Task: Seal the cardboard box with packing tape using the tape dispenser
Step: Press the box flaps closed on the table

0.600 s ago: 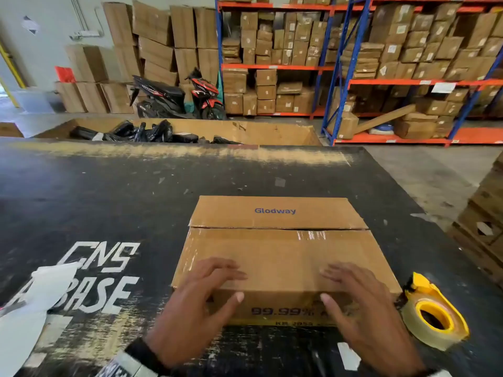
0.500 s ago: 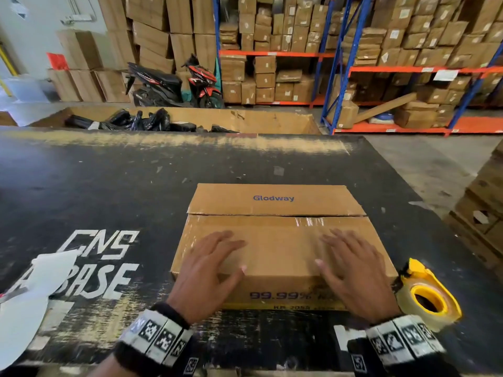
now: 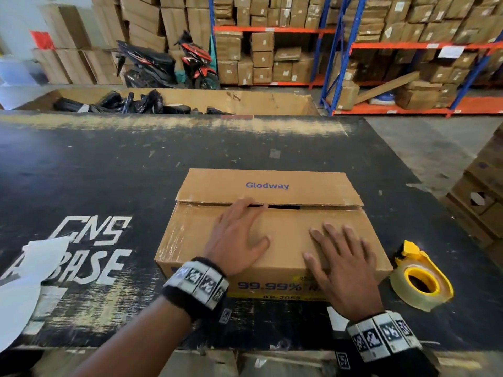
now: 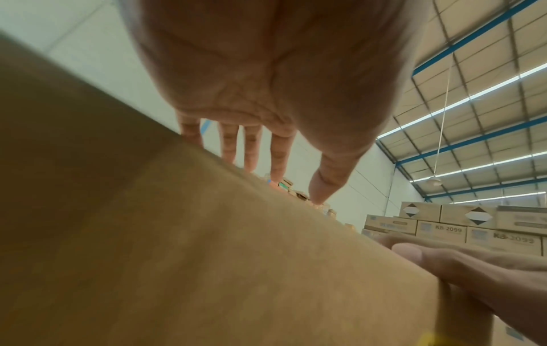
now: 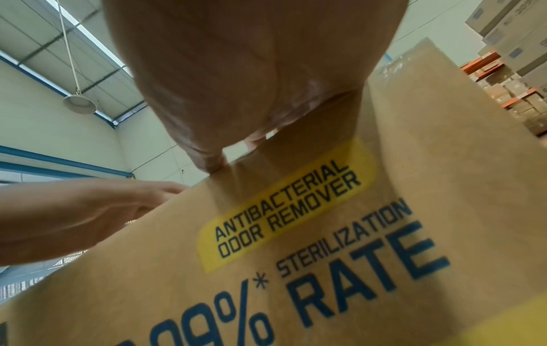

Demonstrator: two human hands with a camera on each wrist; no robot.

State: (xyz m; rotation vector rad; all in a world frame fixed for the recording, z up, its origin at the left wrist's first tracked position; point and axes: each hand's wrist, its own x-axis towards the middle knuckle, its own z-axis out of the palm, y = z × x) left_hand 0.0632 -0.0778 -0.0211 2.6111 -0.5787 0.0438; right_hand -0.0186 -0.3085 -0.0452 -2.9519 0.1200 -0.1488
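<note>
A brown cardboard box (image 3: 299,186) printed "Glodway" sits on the black table (image 3: 109,164). Its two top flaps meet at a seam with a dark gap showing. My left hand (image 3: 239,232) lies flat on the near flap, fingertips at the seam. My right hand (image 3: 340,257) lies flat on the near flap by the front edge, fingers spread. A yellow tape dispenser (image 3: 419,278) with a clear tape roll rests on the table right of the box, untouched. In the left wrist view my left hand (image 4: 266,131) has straight fingers on the box (image 4: 177,257). The right wrist view shows the box's (image 5: 444,163) printed front.
White paper sheets (image 3: 24,278) lie at the table's left edge. Beyond the table stands a large open carton (image 3: 272,100) with black bags, a motorbike (image 3: 163,63), and blue-orange racks (image 3: 340,44) of boxes. Stacked boxes (image 3: 484,202) stand at the right.
My left hand slid forward along the near flap to the seam. The right hand also moved a little forward. A gap now shows between the flaps.
</note>
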